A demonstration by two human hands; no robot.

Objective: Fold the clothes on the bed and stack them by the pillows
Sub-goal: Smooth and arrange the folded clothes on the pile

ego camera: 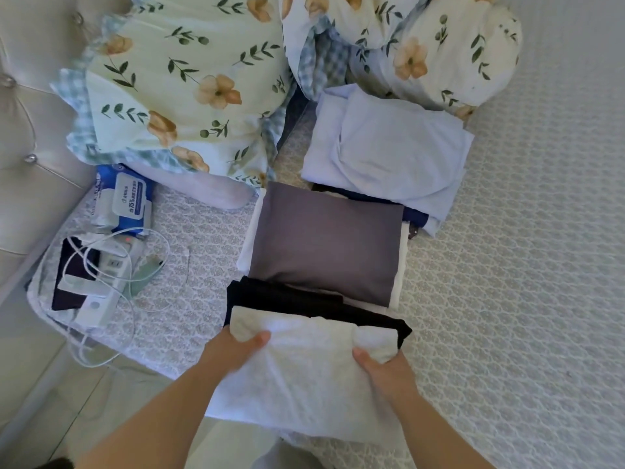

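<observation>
A folded white textured garment (304,370) lies in front of me, over a folded black garment (304,302). My left hand (236,350) grips its left edge with the thumb on top. At its right edge my right hand (382,370) grips it the same way. Just beyond lies a folded grey garment (324,245) on a white one. Further back right, a folded pale blue garment (389,150) tops a pile with dark blue cloth beneath. Two floral pillows (182,86) (439,45) lie at the head of the bed (524,265).
At the left on the bed are a blue pack of wipes (125,201), a white power strip (101,292) with tangled white cables, and a dark cloth. A padded headboard (27,130) runs along the left. The bed's right half is bare patterned sheet.
</observation>
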